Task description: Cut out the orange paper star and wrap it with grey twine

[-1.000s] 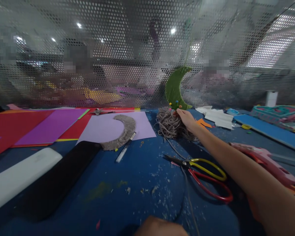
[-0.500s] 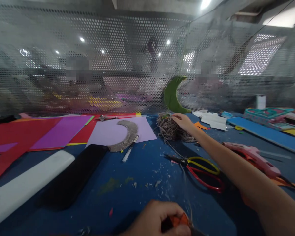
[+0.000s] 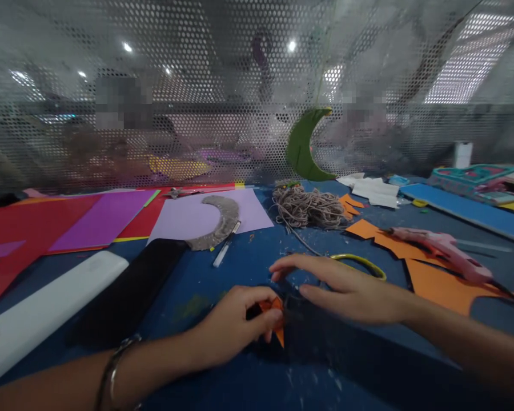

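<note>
Low in the middle of the head view, my left hand point(image 3: 233, 322) pinches a small folded or cut orange paper piece point(image 3: 279, 331) with a pointed end. Most of that piece is hidden by my fingers. Just to its right, my right hand point(image 3: 342, 288) hovers with thumb and fingers apart, nothing visible between them. Beneath this hand lie the scissors, with only a yellow handle point(image 3: 362, 262) showing. Farther back sits a tangled bundle of grey-brown yarn point(image 3: 310, 206), one strand trailing toward my right hand.
A grey yarn-covered crescent point(image 3: 225, 222) and a pen point(image 3: 226, 245) lie around lilac paper point(image 3: 175, 217). At right are a pink glue gun point(image 3: 445, 248) and orange paper scraps point(image 3: 437, 285). A green crescent point(image 3: 302, 145) stands by the mesh screen point(image 3: 240, 74). Black point(image 3: 137, 285) and white point(image 3: 55, 308) objects lie left.
My right hand has left the yarn bundle and come back toward me, over the scissors. My left hand, holding the orange paper piece, now appears higher in view.
</note>
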The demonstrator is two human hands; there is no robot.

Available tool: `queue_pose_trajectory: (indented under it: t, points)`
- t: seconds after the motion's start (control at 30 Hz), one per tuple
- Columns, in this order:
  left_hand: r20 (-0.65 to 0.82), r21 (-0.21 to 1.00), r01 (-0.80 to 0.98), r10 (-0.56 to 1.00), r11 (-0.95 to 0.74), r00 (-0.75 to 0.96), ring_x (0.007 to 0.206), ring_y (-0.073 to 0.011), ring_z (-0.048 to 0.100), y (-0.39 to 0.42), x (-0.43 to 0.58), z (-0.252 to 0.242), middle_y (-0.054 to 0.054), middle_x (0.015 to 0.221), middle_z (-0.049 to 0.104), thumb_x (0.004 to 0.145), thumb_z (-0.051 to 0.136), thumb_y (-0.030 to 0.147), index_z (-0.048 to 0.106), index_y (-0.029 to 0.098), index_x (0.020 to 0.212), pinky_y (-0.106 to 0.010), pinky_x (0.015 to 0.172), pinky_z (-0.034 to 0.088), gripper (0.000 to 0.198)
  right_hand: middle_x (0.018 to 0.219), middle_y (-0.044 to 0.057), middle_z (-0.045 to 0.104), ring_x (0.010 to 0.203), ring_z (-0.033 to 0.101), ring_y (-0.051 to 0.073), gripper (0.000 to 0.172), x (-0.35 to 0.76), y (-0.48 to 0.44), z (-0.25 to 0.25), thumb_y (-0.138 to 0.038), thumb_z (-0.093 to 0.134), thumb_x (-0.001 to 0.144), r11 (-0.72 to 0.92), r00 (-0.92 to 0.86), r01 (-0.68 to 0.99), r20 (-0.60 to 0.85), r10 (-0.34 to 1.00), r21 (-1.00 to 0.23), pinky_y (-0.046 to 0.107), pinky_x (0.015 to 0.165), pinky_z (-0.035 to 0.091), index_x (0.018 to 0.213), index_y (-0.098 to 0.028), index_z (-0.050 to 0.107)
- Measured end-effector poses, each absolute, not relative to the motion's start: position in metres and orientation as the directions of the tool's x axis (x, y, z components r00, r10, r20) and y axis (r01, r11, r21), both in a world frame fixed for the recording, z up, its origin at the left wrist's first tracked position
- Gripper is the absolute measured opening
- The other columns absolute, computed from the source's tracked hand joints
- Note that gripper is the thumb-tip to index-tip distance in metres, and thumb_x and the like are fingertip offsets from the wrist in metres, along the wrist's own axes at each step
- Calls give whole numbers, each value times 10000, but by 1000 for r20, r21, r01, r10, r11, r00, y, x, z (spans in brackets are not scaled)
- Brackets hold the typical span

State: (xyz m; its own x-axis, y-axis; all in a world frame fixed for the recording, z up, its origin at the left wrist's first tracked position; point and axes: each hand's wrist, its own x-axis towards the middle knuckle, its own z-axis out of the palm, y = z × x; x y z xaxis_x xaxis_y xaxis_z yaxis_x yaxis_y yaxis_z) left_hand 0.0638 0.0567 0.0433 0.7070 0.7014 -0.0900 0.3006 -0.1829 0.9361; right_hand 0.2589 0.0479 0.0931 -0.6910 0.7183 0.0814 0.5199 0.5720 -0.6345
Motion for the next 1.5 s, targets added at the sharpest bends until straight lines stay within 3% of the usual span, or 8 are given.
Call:
queue_pose_trajectory:
  t: [0.23,0.47,0.6,0.77,0.9,1.0,1.13,1.5]
  points:
    - [-111,935,307,679,-175,726,466,-55,417,56,62,43,65,511,466,786,469,248,538,154,711,-147,461,314,138,690,6,595,606,525,97,245,259,38,70,-236,429,832,412,-604,583,-35,796,-700,198,575,406,1036,-150,533]
    - [-76,882,364,671,-300,738,498,-56,457,53,63,42,59,543,509,809,472,233,552,158,707,-147,497,332,151,627,-9,549,541,441,62,207,255,38,68,-276,453,823,347,-543,612,-59,838,-710,161,494,334,738,-143,588]
    - [19,793,385,652,-472,758,537,-63,474,50,65,43,56,565,514,796,467,158,515,157,629,-158,522,316,174,584,-17,538,518,425,64,214,248,31,65,-272,461,812,292,-473,620,-49,880,-728,167,472,324,713,-147,603]
    - [18,794,402,679,-456,734,512,-62,445,47,65,42,60,549,487,815,444,182,488,163,624,-161,491,293,197,613,-12,603,526,492,72,185,240,20,63,-231,459,808,342,-433,616,57,900,-709,164,477,365,724,-164,608]
    - [-19,853,383,712,-355,702,506,-61,446,46,64,43,59,544,501,829,431,208,507,164,636,-154,486,308,212,612,-21,619,516,520,62,136,241,18,61,-157,489,798,552,-460,646,308,833,-528,154,486,377,725,-169,604]
    - [-37,873,378,729,-309,683,503,-61,448,46,65,45,55,541,509,832,436,225,518,161,633,-154,482,310,224,621,6,605,555,522,89,151,241,18,57,-162,488,817,711,-545,661,498,675,-240,192,533,397,717,-146,600]
    - [-45,889,365,742,-276,669,512,-62,458,47,68,45,52,552,522,828,447,242,520,159,626,-154,492,325,230,637,30,575,598,495,123,220,241,17,52,-152,448,842,738,-637,673,545,544,50,243,561,398,688,-138,603]
    - [-105,970,237,788,-52,607,486,-45,409,53,67,46,72,555,453,862,375,265,487,160,706,-142,470,340,218,668,43,602,561,461,120,365,241,13,54,-111,301,878,740,-744,615,515,427,274,255,496,344,724,-167,627]
